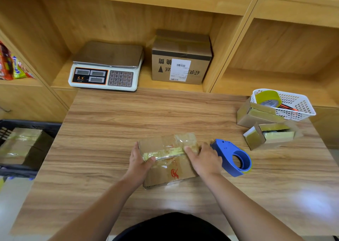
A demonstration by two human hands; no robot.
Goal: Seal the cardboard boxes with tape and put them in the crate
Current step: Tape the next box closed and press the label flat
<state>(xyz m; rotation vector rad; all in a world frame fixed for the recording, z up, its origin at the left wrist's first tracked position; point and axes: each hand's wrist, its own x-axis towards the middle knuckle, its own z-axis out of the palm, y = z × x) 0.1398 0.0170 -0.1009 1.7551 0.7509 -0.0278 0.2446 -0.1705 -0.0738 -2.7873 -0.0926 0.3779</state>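
Observation:
A small cardboard box (170,169) with a red logo lies in the middle of the wooden table (110,123), a strip of yellowish tape across its top. My left hand (138,160) grips the box's left side, thumb on the tape. My right hand (206,160) holds the blue tape dispenser (236,160) against the box's right end, its forefinger lying on the tape. Two open small boxes (256,115) (271,136) sit at the right. A dark crate (31,126) at the left holds a taped box (20,145).
A white basket (297,103) with a yellow tape roll (268,97) stands at the table's far right. On the shelf behind are a digital scale (106,68) and a larger labelled carton (180,58). Snack packets (11,64) lie on the left shelf.

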